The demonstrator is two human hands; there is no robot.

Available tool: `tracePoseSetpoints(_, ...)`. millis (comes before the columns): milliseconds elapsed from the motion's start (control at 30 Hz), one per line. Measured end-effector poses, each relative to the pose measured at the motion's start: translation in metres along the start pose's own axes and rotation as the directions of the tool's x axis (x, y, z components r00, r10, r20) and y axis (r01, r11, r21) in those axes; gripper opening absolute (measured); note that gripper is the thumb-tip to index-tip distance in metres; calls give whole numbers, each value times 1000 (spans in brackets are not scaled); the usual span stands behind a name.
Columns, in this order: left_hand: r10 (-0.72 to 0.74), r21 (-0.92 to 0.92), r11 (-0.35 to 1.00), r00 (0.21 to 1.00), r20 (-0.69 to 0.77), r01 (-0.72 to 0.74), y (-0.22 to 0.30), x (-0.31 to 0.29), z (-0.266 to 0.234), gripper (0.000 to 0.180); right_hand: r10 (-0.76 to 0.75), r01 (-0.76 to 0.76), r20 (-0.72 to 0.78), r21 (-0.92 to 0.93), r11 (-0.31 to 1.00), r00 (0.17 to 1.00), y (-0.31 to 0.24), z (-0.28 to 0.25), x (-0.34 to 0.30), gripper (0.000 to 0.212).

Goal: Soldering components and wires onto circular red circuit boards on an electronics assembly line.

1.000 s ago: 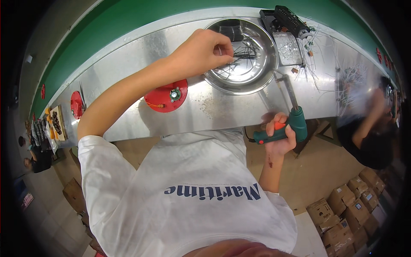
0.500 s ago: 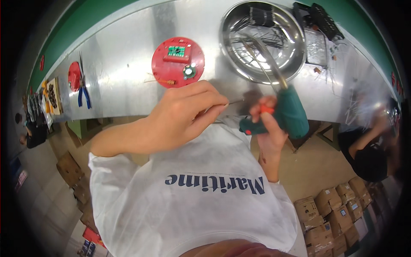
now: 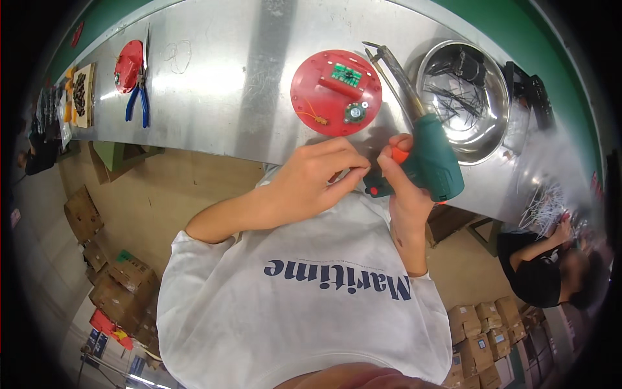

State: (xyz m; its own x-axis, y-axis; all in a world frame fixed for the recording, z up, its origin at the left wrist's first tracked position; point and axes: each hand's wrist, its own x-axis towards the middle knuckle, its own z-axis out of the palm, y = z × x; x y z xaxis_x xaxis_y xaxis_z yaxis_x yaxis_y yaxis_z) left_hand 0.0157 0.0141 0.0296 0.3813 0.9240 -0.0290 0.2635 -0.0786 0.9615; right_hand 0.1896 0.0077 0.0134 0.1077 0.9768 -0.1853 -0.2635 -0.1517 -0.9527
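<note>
My right hand (image 3: 409,194) is wrapped round a green soldering gun (image 3: 437,159), a thumb beside its orange trigger. The gun's long metal tip points away from me, between a red round plate and a steel bowl. My left hand (image 3: 321,175) is pinched just left of the gun's handle; whatever is between its fingertips does not show. Beyond that hand lies the red round plate (image 3: 306,84), carrying a green circuit board (image 3: 346,74), a round metal-centred part (image 3: 356,113) and a yellow wire with a small connector (image 3: 319,119).
The steel bowl (image 3: 479,153) at right holds thin black wires (image 3: 453,97). At left, blue-handled pliers (image 3: 137,107) lie by another red plate (image 3: 127,65). White wires (image 3: 546,207) lie near a person (image 3: 534,272) at right. Cardboard boxes (image 3: 476,350) stand on the floor.
The view has shifted. The gun's tip has moved from over the bowl to beside the red plate. My left hand is nearer the gun; the thin wire at its fingertips no longer shows.
</note>
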Motion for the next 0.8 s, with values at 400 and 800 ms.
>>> tracePoseSetpoints(400, -205, -103, 979, 834, -511, 178, -28, 1, -15, 14, 83, -81, -20, 99, 992, 996, -9, -5, 6, 37)
tracePoseSetpoints(800, -126, -204, 976, 962, -241, 76, -28, -9, -21, 9, 87, -86, 39, -33, 996, 995, 0, 20, -1, 42)
